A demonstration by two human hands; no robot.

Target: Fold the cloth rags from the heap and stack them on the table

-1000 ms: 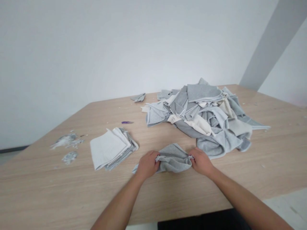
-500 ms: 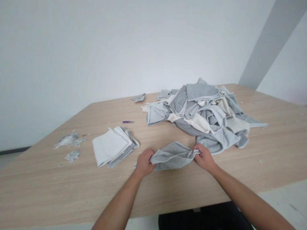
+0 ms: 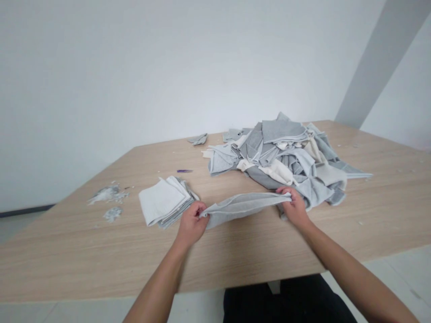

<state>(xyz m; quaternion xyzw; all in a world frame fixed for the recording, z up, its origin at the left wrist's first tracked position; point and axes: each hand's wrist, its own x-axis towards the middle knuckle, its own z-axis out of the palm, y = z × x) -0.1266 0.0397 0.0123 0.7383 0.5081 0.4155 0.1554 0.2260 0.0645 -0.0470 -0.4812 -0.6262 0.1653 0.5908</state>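
A grey cloth (image 3: 245,208) is stretched sideways between my two hands above the front part of the table. My left hand (image 3: 192,224) grips its left end, close to a stack of folded white and grey cloths (image 3: 163,201). At the other end, my right hand (image 3: 296,209) pinches the corner, in front of a heaped pile of grey and cream cloths (image 3: 269,152). The cloth's upper edge bows slightly and its layers part a little along the top. My fingers cover both of its ends.
On the wooden table (image 3: 101,264) two small heaps of whitish lint (image 3: 107,194) lie at the left. A thin purple tool (image 3: 184,171) rests behind the folded stack. Farther back is a single small grey cloth (image 3: 198,139), near the white wall (image 3: 168,67).
My hands have moved apart and slightly up, pulling the grey cloth from a bunched, sagging shape into a longer, straighter strip. The view has shifted a little.
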